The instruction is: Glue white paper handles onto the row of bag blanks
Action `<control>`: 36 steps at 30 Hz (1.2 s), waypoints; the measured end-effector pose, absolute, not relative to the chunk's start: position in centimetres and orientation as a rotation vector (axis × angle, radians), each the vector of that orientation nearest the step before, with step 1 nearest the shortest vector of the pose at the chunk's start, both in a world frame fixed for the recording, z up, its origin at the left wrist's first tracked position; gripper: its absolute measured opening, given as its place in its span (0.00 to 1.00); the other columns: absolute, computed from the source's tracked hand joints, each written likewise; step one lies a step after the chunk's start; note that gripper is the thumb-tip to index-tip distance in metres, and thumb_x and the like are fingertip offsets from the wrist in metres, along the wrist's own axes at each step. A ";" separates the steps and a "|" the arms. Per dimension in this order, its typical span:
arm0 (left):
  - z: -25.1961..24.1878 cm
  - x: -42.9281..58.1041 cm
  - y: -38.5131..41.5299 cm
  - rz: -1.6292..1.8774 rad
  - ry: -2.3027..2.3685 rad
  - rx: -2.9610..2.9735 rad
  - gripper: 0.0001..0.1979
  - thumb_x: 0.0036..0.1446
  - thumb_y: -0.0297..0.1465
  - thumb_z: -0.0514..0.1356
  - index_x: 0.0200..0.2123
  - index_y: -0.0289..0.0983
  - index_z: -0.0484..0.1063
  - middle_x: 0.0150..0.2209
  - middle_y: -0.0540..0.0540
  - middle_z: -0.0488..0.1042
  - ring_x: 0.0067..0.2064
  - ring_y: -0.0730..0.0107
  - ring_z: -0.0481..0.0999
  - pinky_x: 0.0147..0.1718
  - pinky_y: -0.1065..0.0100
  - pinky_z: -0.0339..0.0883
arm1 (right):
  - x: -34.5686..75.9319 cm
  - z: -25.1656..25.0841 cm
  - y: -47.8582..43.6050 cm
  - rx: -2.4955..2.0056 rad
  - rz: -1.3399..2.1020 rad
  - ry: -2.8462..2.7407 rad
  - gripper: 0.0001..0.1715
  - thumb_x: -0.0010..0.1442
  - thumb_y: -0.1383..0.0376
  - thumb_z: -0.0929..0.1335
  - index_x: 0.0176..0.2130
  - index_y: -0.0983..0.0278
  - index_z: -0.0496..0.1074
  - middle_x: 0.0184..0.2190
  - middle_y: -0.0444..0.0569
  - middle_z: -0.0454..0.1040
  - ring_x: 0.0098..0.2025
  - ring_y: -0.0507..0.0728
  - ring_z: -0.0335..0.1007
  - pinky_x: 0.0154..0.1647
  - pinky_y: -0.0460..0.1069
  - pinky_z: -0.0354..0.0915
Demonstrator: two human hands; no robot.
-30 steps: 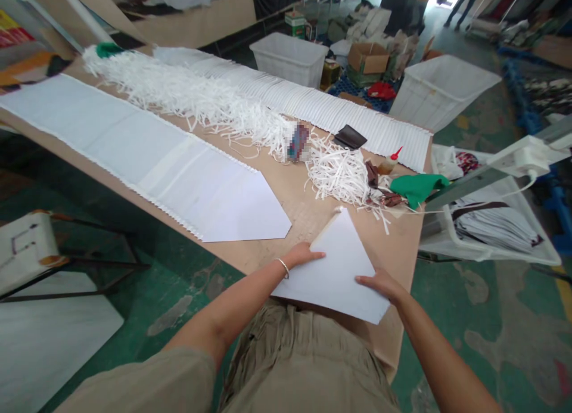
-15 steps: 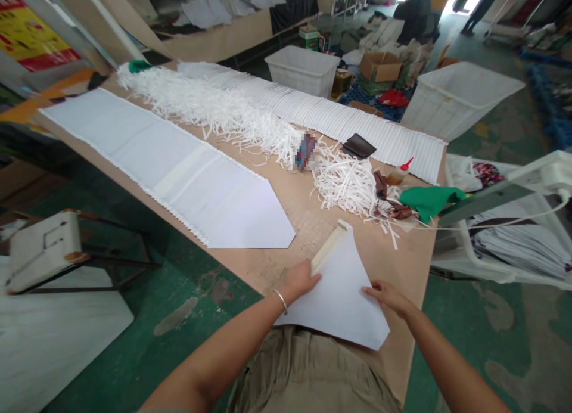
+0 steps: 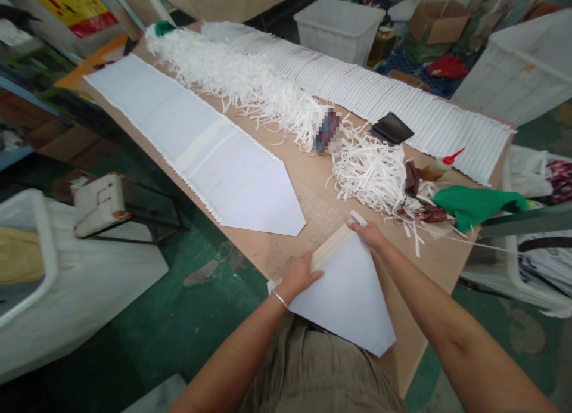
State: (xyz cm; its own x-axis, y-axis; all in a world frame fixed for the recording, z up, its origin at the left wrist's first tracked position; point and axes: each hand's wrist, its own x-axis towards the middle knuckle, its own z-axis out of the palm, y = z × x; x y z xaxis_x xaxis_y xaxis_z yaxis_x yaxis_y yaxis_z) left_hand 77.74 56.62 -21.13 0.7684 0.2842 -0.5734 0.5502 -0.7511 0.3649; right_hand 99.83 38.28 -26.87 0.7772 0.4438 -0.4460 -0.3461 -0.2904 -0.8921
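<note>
A white flat panel (image 3: pixel 348 294) with a cream band (image 3: pixel 330 246) along its far-left edge lies at the table's near corner, against my body. My left hand (image 3: pixel 300 277) grips the panel at the band, thumb on the white face and the other fingers partly hidden. At the band's far end, beside a small white tab, my right hand (image 3: pixel 370 231) pinches the panel's corner. Ahead on the left lies a long row of overlapping white panels (image 3: pixel 250 180) with a pointed near end. White strips (image 3: pixel 366 168) are heaped in the middle of the table.
Another row of white pieces (image 3: pixel 348 91) runs along the far edge. A dark wallet-like item (image 3: pixel 392 129), a red-tipped bottle (image 3: pixel 440 167) and green cloth (image 3: pixel 478 204) sit at right. White bins (image 3: pixel 339 28) stand behind the brown table (image 3: pixel 308 198); a stool (image 3: pixel 100 204) is at left.
My right hand has moved from the panel's right edge up to its far corner. My left hand stays on the band. The view has tilted down and turned left.
</note>
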 end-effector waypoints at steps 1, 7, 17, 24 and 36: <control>-21.5 77.4 58.6 -0.716 0.596 2.303 0.28 0.52 0.48 0.67 0.50 0.38 0.72 0.47 0.38 0.79 0.50 0.48 0.77 0.45 0.60 0.69 | 99.8 -27.1 38.4 -1.699 0.795 -0.055 0.29 0.45 0.46 0.77 0.38 0.63 0.76 0.28 0.48 0.80 0.35 0.61 0.77 0.37 0.54 0.74; -23.2 70.3 65.5 -0.574 0.925 1.544 0.24 0.53 0.54 0.64 0.33 0.36 0.73 0.30 0.47 0.77 0.37 0.62 0.78 0.36 0.68 0.70 | 100.8 -27.1 38.1 -1.679 0.963 0.047 0.29 0.44 0.48 0.79 0.38 0.64 0.75 0.28 0.48 0.80 0.28 0.57 0.76 0.30 0.51 0.72; -24.9 66.7 54.5 0.021 1.337 1.304 0.25 0.67 0.47 0.55 0.57 0.34 0.68 0.55 0.36 0.76 0.53 0.57 0.78 0.53 0.58 0.73 | 101.8 -25.8 37.4 -1.851 0.937 -0.165 0.29 0.46 0.49 0.79 0.41 0.65 0.77 0.33 0.49 0.80 0.36 0.58 0.75 0.38 0.52 0.71; -25.0 69.2 56.3 0.384 1.194 1.355 0.26 0.59 0.44 0.65 0.55 0.36 0.71 0.53 0.38 0.77 0.56 0.54 0.75 0.61 0.56 0.66 | 105.2 -26.5 37.8 -1.867 0.812 -0.413 0.32 0.52 0.48 0.76 0.53 0.58 0.75 0.46 0.50 0.81 0.48 0.64 0.76 0.51 0.57 0.72; -24.8 68.3 53.9 0.414 1.032 1.034 0.29 0.51 0.40 0.71 0.56 0.38 0.74 0.58 0.38 0.75 0.64 0.51 0.69 0.68 0.54 0.56 | 105.1 -26.2 35.2 -1.618 1.178 -0.219 0.27 0.47 0.54 0.79 0.47 0.56 0.76 0.44 0.48 0.83 0.43 0.61 0.81 0.44 0.53 0.78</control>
